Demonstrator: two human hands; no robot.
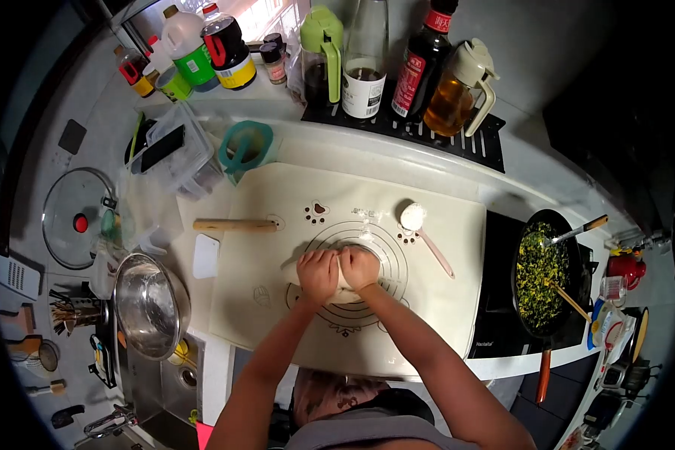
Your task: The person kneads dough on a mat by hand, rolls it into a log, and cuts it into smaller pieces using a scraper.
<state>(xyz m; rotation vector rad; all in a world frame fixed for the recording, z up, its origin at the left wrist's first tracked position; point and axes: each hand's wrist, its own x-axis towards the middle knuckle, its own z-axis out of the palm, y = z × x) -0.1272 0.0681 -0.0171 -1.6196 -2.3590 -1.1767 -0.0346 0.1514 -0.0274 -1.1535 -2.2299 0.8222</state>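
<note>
Left fingers [316,259] and right fingers [346,262] curl tight on pale dough [345,297] atop cream mat [435,322] beside stove [496,259].

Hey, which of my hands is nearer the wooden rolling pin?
Left. Your left hand, on the dough, is to the right of the wooden rolling pin and slightly closer to your body; your right hand, also on the dough, is farther right.
</note>
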